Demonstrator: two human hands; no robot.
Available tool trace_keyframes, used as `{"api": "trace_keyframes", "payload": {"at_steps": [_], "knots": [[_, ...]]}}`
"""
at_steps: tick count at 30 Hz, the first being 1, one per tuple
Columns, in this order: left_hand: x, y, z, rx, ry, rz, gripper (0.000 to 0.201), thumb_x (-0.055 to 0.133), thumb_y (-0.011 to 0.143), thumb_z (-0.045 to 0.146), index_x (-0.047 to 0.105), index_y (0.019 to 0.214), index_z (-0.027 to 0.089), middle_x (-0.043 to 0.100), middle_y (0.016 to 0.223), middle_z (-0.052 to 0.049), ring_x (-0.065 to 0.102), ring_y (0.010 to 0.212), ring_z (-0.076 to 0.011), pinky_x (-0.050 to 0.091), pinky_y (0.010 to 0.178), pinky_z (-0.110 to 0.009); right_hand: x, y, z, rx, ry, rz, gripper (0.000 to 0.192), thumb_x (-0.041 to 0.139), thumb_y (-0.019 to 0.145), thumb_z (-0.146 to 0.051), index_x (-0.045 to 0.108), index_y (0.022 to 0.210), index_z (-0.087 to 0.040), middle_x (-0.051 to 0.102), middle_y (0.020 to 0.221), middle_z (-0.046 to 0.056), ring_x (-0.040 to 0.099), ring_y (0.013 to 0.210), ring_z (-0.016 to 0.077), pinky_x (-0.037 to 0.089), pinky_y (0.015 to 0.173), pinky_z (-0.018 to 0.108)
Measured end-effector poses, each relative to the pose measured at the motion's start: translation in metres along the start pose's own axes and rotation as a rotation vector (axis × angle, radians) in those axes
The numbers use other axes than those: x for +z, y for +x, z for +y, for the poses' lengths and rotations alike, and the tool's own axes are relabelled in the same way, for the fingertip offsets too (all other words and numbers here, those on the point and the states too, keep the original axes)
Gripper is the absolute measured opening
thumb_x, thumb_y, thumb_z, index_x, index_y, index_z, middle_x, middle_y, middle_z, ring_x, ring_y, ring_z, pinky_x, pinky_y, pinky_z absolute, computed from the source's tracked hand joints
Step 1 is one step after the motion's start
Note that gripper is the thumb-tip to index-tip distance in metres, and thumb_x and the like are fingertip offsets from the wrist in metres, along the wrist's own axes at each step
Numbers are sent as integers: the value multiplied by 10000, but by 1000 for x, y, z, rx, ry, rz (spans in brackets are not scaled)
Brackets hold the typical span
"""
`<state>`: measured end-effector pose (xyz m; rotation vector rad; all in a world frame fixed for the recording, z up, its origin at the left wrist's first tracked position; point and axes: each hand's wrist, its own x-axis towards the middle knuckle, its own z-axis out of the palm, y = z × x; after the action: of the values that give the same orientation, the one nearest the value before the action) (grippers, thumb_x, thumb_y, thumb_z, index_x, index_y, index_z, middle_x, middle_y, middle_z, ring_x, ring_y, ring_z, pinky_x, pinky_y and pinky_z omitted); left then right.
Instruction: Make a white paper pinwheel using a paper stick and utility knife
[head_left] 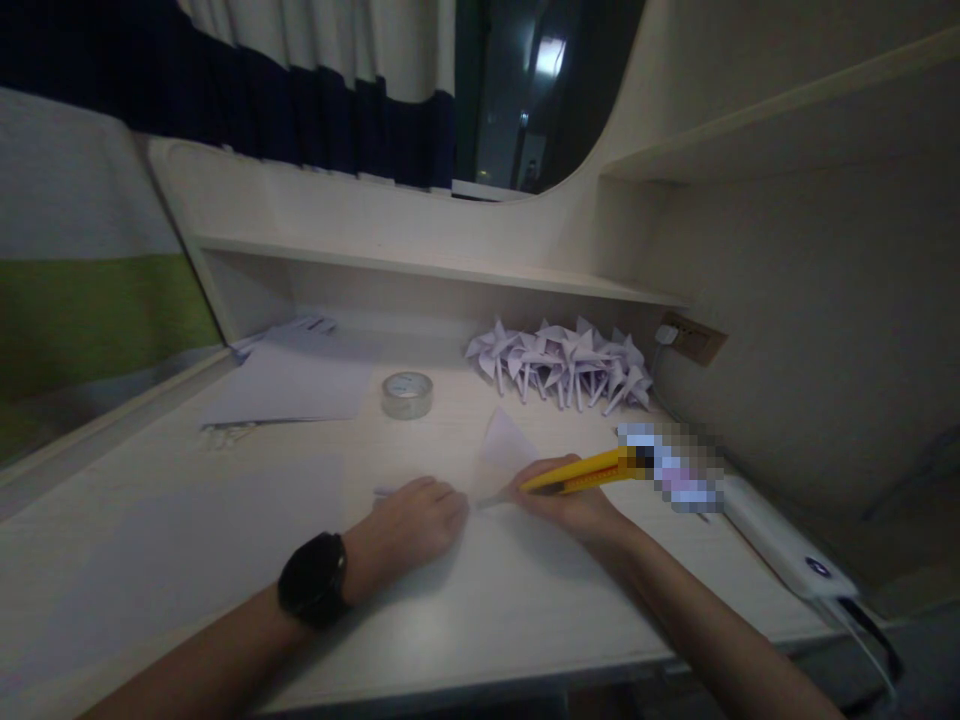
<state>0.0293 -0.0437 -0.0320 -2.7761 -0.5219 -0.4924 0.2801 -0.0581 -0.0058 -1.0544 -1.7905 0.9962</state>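
Holding a yellow knife (581, 472) in the right hand (574, 505), fingers wrapped round the body, tip aimed left at a small folded paper (504, 450) on the desk (187, 560). Left hand (420, 520) lying knuckles-up, pressing down just left of the paper; grasping nothing visible, fingertips hidden underneath. Black watch (313, 578) on that wrist.

Paper: thin, light, floppy, likely to skate on the smooth desk top unless pinned flat; easily torn or creased. Best held by flat finger pressure close beside the cut line, fingers clear of the blade path. One corner standing up off the surface.

Knife: rigid plastic body, light, best gripped mid-body as now. Blade itself too small and dim to make out.

Nearby: tape roll (407, 394) behind the left hand, paper stack (289, 385) further left, a cluster of paper pinwheels (562, 365) at the back by the wall socket (694, 340), white power strip (787, 545) along the right edge.

Writing: none readable. Patch next to the knife end pixelated; no brand legible on knife, tape or strip.
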Motion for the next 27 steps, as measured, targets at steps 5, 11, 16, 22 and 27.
{"api": "trace_keyframes", "payload": {"at_steps": [5, 11, 16, 22, 27], "knots": [[-3, 1, 1, -6, 10, -27, 159, 469, 937, 94, 606, 1016, 108, 678, 921, -119, 624, 833, -207, 496, 775, -375, 1, 0, 0, 3, 21, 18, 189, 747, 725, -365, 723, 780, -186, 708, 785, 59, 645, 713, 190, 534, 670, 306], [-12, 4, 4, -13, 48, -79, 109, 526, 904, 92, 617, 963, 106, 675, 880, -105, 617, 822, -211, 496, 740, -360, 2, 1, 5, 18, 41, 30, 227, 745, 713, -421, 708, 771, -205, 696, 781, 50, 638, 730, 192, 538, 681, 315], [-10, 9, 4, 8, 112, -113, 76, 552, 880, 78, 625, 883, 100, 662, 824, -98, 611, 779, -222, 497, 687, -355, 2, 1, 7, 41, 40, 14, 238, 737, 725, -410, 713, 808, -188, 693, 782, 52, 632, 706, 183, 533, 664, 304], [-11, 17, 10, 52, 168, -161, 70, 572, 858, 81, 642, 856, 77, 647, 773, -93, 598, 722, -225, 499, 638, -354, 2, 1, 7, 38, 23, 26, 226, 735, 720, -399, 709, 797, -189, 696, 799, 59, 634, 733, 194, 533, 669, 314], [-12, 17, 13, 49, 183, -204, 55, 589, 849, 91, 643, 839, 84, 656, 791, -89, 607, 728, -223, 510, 639, -349, 1, 1, 6, 28, 25, 13, 220, 733, 722, -391, 712, 793, -184, 706, 810, 61, 643, 731, 192, 535, 678, 311]]}}
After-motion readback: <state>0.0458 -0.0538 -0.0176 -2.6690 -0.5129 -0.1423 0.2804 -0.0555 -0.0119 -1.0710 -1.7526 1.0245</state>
